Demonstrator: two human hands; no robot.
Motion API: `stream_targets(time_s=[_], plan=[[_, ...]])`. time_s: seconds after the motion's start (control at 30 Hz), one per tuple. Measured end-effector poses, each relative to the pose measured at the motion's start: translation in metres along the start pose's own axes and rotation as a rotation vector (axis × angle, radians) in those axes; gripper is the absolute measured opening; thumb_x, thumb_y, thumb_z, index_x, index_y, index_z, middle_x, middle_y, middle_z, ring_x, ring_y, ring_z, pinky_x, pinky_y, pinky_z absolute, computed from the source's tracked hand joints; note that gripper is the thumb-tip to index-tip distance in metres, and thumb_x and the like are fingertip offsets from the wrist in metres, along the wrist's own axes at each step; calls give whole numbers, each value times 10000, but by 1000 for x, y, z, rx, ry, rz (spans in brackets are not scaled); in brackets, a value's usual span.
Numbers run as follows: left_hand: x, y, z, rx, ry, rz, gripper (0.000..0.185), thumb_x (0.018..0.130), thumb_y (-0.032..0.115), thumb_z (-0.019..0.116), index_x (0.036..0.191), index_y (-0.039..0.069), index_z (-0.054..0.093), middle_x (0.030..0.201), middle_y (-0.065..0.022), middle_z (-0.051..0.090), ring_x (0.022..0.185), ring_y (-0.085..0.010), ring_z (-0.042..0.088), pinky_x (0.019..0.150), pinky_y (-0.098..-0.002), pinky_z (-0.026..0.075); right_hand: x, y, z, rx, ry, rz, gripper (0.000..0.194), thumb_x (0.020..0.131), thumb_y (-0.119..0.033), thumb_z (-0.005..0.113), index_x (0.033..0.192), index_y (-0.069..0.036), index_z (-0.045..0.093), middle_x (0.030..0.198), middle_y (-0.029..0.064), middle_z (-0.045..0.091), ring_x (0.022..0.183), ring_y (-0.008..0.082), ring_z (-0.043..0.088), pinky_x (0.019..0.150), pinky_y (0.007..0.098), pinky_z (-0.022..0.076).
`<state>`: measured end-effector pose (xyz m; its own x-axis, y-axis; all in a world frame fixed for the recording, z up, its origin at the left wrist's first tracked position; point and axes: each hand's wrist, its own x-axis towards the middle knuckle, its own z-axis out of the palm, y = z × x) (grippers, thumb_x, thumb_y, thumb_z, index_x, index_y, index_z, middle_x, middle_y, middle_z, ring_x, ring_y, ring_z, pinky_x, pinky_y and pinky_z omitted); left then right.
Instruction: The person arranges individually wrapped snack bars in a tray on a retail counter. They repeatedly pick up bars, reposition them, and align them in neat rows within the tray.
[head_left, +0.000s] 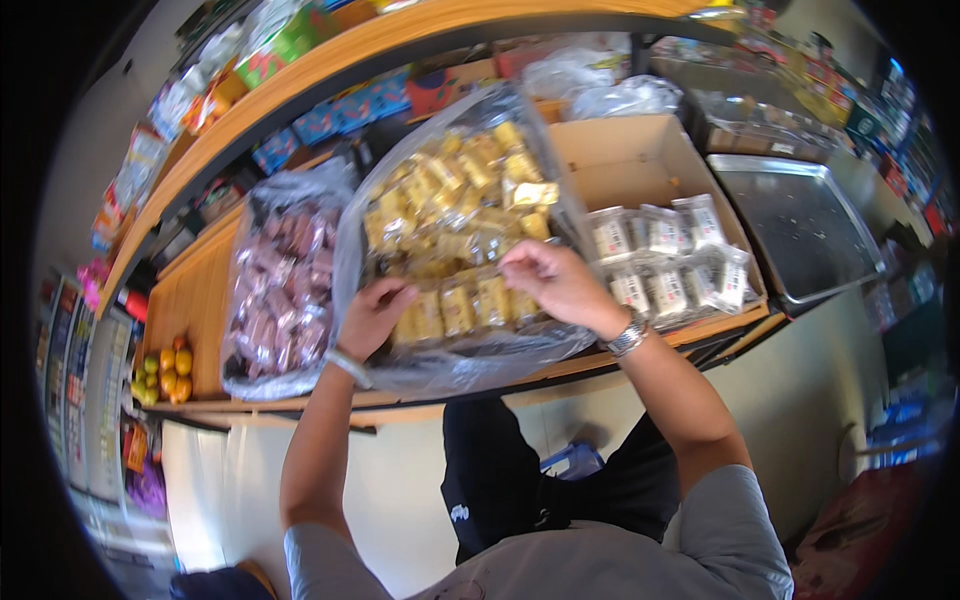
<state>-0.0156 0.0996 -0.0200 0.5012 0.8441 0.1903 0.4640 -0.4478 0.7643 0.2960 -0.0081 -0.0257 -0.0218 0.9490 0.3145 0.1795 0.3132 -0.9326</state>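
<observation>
My left hand (375, 315), a bangle at its wrist, is over the near left part of a plastic-lined box of yellow wrapped snacks (457, 169). Its fingers are curled, and whether they touch a packet cannot be told. My right hand (551, 281), with a metal watch (628, 334), hovers or rests at the near right part of the same box, thumb and fingers drawn together. Between the hands, yellow packets (457, 307) stand side by side in a row along the near edge. The clear plastic liner (465, 371) drapes over the front.
Left of the box lie purple wrapped snacks (281, 300) in a clear plastic liner, then fruit (176, 367) on a wooden shelf. To the right are a cardboard box (622, 154) with white packets (667, 289) and a metal tray (795, 217). A wooden shelf edge (390, 37) arches above.
</observation>
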Motion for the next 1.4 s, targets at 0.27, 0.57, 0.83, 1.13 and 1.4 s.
stream_targets(time_s=[0.27, 0.57, 0.83, 1.13, 1.4], plan=[[-6, 4, -1, 83, 69, 19, 234, 978, 216, 756, 1087, 9, 739, 1008, -72, 696, 910, -141, 643, 826, -284, 510, 0, -6, -2, 67, -18, 39, 112, 1006, -75, 690, 1096, -17, 654, 964, 3, 693, 890, 71, 632, 819, 256, 526], [-5, -2, -26, 256, -52, 175, 392, 984, 225, 741, 1309, 29, 642, 1160, -121, 707, 925, -202, 686, 842, -319, 546, 1, -8, -3, 34, -36, 53, 110, 1011, -62, 679, 1103, -7, 656, 976, 5, 685, 900, 63, 615, 824, 251, 515], [-15, 10, -25, 234, -90, 43, 451, 977, 288, 754, 1335, 48, 623, 1063, -136, 725, 940, -218, 707, 824, -341, 559, -2, -11, -3, 38, -24, 82, 93, 1021, -63, 669, 1096, -12, 653, 963, -8, 673, 892, 55, 609, 811, 236, 506], [-19, 1, -18, 330, 143, 199, 410, 1008, 360, 660, 1260, 37, 628, 1075, -209, 723, 975, -409, 706, 842, -457, 568, 5, -23, -2, -110, -153, 50, 108, 1032, -97, 664, 1099, -13, 657, 949, -7, 675, 869, 55, 605, 784, 241, 510], [-15, -11, -13, 296, 218, 166, 329, 1045, 106, 518, 1369, 57, 548, 1091, -239, 723, 1032, -449, 682, 887, -497, 546, 66, -53, 21, -517, -294, -36, 108, 1032, -109, 638, 1111, -43, 668, 978, 26, 709, 851, 108, 662, 762, 283, 534]])
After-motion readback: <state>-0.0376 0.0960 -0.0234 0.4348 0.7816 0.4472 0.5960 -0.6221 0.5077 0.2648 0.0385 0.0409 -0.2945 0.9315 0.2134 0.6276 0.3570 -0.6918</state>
